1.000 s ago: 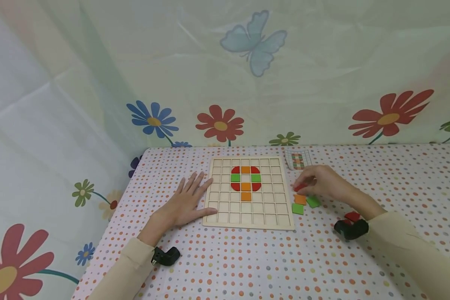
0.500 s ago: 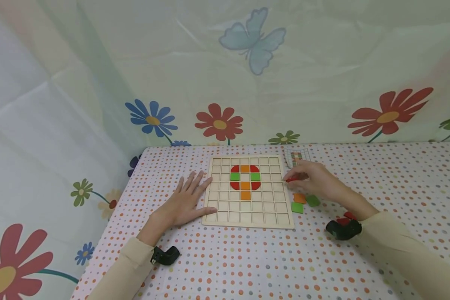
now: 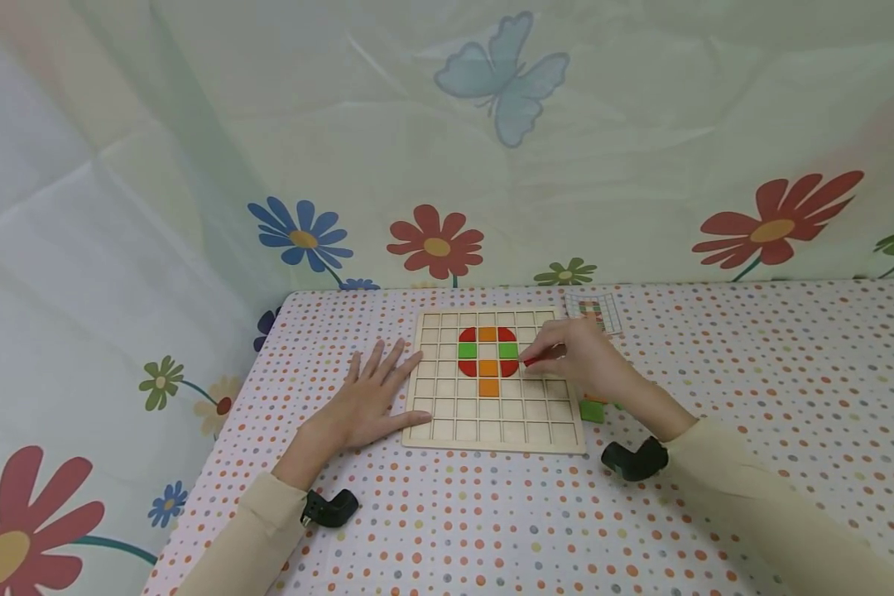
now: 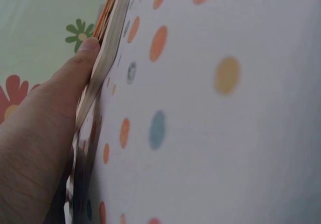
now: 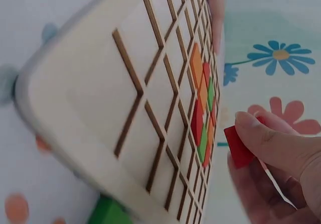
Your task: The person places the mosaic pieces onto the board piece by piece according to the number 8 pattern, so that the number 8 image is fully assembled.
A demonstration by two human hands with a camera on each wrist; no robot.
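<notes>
On my feed, a polka-dot tablecloth [image 3: 715, 348] carries a wooden grid board [image 3: 492, 414] with a red, orange and green pattern. My left hand [image 3: 368, 401] lies flat, fingers spread, against the board's left edge. My right hand [image 3: 577, 356] pinches a red tile [image 5: 238, 146] above the board, just right of the pattern. A green tile [image 3: 592, 411] lies beside the board.

Our left grip [image 3: 368, 396] flat on the worktop [image 3: 752, 372] against the board's [image 3: 492, 430] left edge, right grip [image 3: 577, 360] over the board pinching a piece [image 3: 531, 361], loose pieces [image 3: 592, 411] just behind it, a card [image 3: 596, 310] beyond
</notes>
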